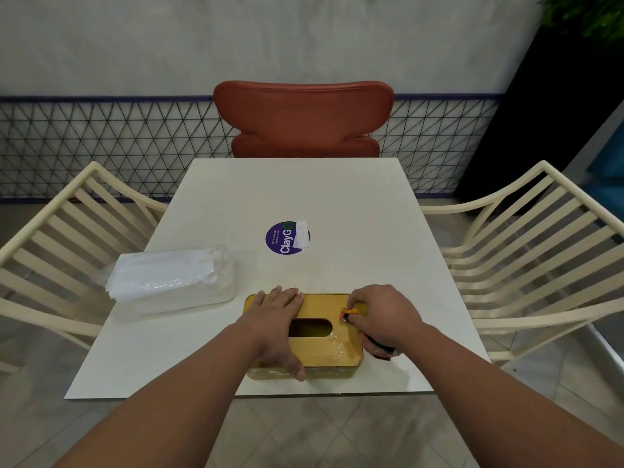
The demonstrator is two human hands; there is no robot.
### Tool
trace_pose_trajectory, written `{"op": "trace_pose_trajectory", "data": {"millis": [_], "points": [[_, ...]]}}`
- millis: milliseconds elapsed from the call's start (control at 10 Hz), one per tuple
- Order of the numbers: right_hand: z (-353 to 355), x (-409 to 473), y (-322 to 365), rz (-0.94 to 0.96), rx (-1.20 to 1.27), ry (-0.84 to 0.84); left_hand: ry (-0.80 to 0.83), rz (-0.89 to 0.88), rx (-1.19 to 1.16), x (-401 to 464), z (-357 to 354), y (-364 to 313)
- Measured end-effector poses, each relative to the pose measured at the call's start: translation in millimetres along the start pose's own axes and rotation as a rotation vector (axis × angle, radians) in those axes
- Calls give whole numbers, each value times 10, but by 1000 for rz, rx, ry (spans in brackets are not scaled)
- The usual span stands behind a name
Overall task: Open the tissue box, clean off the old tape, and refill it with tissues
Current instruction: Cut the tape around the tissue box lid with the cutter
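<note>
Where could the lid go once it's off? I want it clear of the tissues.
Bare table beyond the round sticker and along the right edge. Crowded near: tissue pack left, tissue box under both hands.

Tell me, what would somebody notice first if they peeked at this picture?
Probably the two hands on the yellow tissue box at the near edge of the white table: the left hand lies flat on its lid, while the right hand grips a small cutter against the lid's right end. Next, the plastic-wrapped pack of tissues to the box's left, and the purple round ClayGo sticker mid-table.
</note>
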State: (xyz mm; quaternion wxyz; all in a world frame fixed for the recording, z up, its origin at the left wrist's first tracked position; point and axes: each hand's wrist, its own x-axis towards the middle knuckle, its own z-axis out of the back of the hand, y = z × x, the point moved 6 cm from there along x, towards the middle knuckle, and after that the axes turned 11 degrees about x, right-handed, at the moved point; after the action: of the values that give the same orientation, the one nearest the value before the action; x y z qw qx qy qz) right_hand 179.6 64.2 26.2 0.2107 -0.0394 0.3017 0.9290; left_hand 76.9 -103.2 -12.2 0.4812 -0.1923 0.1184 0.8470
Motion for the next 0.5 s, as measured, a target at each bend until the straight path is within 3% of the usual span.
{"op": "trace_pose_trajectory", "data": {"millis": [200, 500], "points": [[-171, 1, 208, 119, -74, 177, 1, -3, -2, -6, 7, -9], [-129, 33, 156, 107, -122, 169, -2, -2, -2, -1, 10, -9]]}}
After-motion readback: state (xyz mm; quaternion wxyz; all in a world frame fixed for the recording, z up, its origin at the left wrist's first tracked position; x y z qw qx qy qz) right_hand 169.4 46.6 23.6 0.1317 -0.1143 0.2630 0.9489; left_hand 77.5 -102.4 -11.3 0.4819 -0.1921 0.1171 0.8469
